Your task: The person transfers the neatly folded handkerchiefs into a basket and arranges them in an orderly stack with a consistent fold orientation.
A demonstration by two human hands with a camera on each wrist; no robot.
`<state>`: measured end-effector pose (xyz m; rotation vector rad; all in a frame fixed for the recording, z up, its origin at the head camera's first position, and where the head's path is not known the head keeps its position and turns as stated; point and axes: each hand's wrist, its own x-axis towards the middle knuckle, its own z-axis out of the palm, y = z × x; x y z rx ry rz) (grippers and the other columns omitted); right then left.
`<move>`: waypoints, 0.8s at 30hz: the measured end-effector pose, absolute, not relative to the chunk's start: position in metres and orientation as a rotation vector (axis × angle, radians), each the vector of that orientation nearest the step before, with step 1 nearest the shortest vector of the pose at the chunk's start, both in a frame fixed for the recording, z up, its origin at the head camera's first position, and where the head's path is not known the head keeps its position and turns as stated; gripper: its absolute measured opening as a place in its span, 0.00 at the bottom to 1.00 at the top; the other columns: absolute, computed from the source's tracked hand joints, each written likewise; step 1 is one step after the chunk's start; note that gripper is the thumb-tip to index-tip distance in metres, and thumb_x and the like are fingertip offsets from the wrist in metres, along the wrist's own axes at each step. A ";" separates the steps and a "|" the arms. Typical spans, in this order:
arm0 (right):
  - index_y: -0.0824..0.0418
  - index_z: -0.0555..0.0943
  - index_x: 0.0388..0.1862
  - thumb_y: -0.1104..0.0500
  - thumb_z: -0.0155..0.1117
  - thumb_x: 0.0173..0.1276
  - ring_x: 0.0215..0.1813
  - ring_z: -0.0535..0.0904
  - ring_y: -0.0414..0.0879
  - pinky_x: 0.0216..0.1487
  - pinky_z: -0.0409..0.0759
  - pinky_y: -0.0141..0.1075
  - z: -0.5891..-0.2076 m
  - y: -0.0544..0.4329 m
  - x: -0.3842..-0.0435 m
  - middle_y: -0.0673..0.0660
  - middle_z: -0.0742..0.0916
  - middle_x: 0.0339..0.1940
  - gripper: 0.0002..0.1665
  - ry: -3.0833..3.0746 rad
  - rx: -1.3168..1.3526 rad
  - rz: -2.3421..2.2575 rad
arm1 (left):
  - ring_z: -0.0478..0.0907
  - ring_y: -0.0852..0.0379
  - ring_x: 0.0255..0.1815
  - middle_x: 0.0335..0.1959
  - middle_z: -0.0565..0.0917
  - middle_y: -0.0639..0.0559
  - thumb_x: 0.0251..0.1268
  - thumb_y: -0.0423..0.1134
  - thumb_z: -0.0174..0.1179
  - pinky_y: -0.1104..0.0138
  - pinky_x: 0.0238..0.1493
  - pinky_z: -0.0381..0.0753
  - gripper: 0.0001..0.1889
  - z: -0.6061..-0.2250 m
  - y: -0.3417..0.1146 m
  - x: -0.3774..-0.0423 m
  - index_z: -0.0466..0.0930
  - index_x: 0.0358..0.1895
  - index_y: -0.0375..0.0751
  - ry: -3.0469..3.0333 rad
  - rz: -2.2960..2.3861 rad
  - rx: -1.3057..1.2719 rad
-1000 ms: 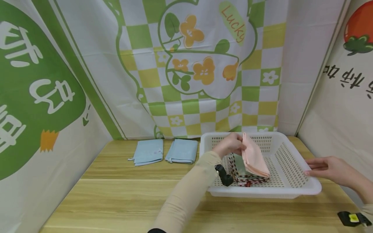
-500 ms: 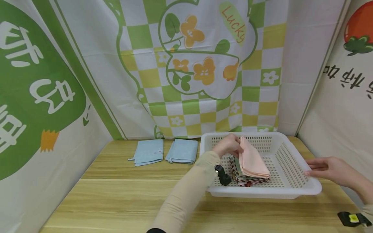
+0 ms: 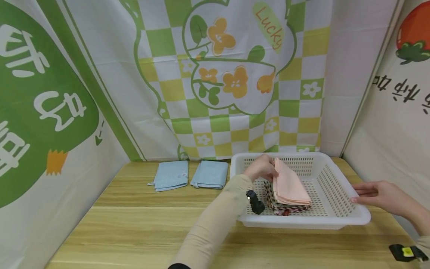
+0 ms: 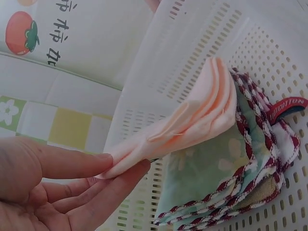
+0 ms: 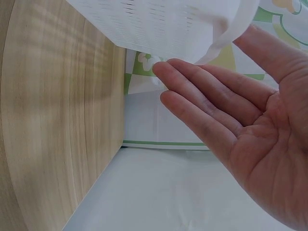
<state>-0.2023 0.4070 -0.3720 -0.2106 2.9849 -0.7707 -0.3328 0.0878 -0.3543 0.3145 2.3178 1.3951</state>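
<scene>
A folded pale pink towel point(image 3: 291, 184) is pinched at one corner between the thumb and fingers of my left hand point(image 3: 262, 167). In the left wrist view that corner is raised, while the towel's point(image 4: 192, 118) other end lies over a stack of folded green towels point(image 4: 197, 180) with dark red and white braided edges. The stack sits inside a white perforated plastic basket point(image 3: 352, 190). At the basket's right end is my right hand point(image 3: 377, 194), fingers straight. The right wrist view shows its thumb at the rim and its fingertips point(image 5: 163, 70) by the outer wall.
Two folded light blue towels point(image 3: 172, 175) lie side by side on the wooden table point(image 3: 141, 228), left of the basket. A printed green-and-yellow checked cloth point(image 3: 235, 127) hangs behind the table. Printed sheets hang at both sides.
The pink towel's raised corner has moved left and slightly down with my left hand, and the towel now covers more of the stack. My right hand has stayed at the basket's end.
</scene>
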 end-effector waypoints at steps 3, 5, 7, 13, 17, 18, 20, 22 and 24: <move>0.76 0.75 0.56 0.47 0.67 0.62 0.35 0.81 0.32 0.33 0.82 0.31 -0.372 0.407 -0.202 0.63 0.87 0.42 0.37 2.983 -0.219 -0.774 | 0.83 0.48 0.25 0.20 0.78 0.46 0.55 0.21 0.62 0.59 0.33 0.86 0.11 -0.354 0.087 -0.333 0.72 0.21 0.34 2.343 1.383 0.319; 0.76 0.75 0.56 0.47 0.67 0.62 0.35 0.81 0.32 0.33 0.82 0.31 -0.371 0.407 -0.202 0.63 0.87 0.42 0.36 2.984 -0.225 -0.775 | 0.82 0.50 0.24 0.21 0.79 0.45 0.54 0.21 0.62 0.59 0.33 0.86 0.10 -0.355 0.086 -0.333 0.72 0.20 0.33 2.349 1.389 0.324; 0.76 0.74 0.56 0.47 0.67 0.62 0.35 0.81 0.32 0.33 0.82 0.31 -0.371 0.407 -0.202 0.63 0.87 0.42 0.37 2.986 -0.220 -0.773 | 0.83 0.48 0.25 0.22 0.80 0.44 0.54 0.20 0.62 0.59 0.33 0.86 0.10 -0.355 0.085 -0.334 0.73 0.21 0.33 2.347 1.397 0.324; 0.77 0.74 0.56 0.46 0.67 0.62 0.35 0.82 0.35 0.33 0.82 0.32 -0.371 0.406 -0.203 0.64 0.87 0.42 0.38 2.983 -0.204 -0.762 | 0.85 0.41 0.32 0.26 0.83 0.38 0.53 0.19 0.61 0.59 0.32 0.86 0.09 -0.354 0.086 -0.334 0.74 0.22 0.32 2.350 1.403 0.301; 0.77 0.75 0.56 0.46 0.67 0.62 0.35 0.82 0.34 0.33 0.82 0.32 -0.370 0.405 -0.203 0.64 0.87 0.42 0.37 2.984 -0.211 -0.760 | 0.85 0.41 0.32 0.26 0.83 0.37 0.54 0.20 0.61 0.56 0.37 0.85 0.07 -0.353 0.086 -0.333 0.75 0.24 0.31 2.357 1.396 0.284; 0.76 0.75 0.56 0.46 0.67 0.62 0.35 0.82 0.34 0.33 0.82 0.32 -0.370 0.405 -0.203 0.64 0.87 0.42 0.37 2.984 -0.215 -0.760 | 0.85 0.40 0.32 0.25 0.83 0.38 0.54 0.20 0.61 0.55 0.39 0.85 0.07 -0.353 0.085 -0.333 0.75 0.25 0.31 2.358 1.396 0.279; 0.76 0.75 0.56 0.46 0.67 0.62 0.36 0.82 0.34 0.33 0.82 0.32 -0.370 0.406 -0.203 0.64 0.87 0.42 0.37 2.989 -0.221 -0.758 | 0.85 0.41 0.31 0.24 0.83 0.38 0.54 0.20 0.61 0.53 0.41 0.84 0.05 -0.353 0.085 -0.333 0.76 0.26 0.30 2.364 1.396 0.277; 0.76 0.75 0.56 0.46 0.67 0.62 0.36 0.82 0.33 0.33 0.82 0.32 -0.370 0.406 -0.202 0.64 0.87 0.42 0.37 2.991 -0.226 -0.757 | 0.85 0.40 0.31 0.23 0.82 0.38 0.55 0.20 0.60 0.52 0.42 0.84 0.03 -0.352 0.084 -0.333 0.77 0.28 0.28 2.359 1.410 0.280; 0.76 0.75 0.56 0.46 0.67 0.62 0.35 0.82 0.33 0.33 0.82 0.32 -0.370 0.406 -0.202 0.64 0.87 0.42 0.37 2.994 -0.228 -0.757 | 0.85 0.40 0.30 0.23 0.82 0.38 0.55 0.20 0.60 0.52 0.42 0.84 0.02 -0.351 0.082 -0.333 0.78 0.30 0.26 2.363 1.414 0.283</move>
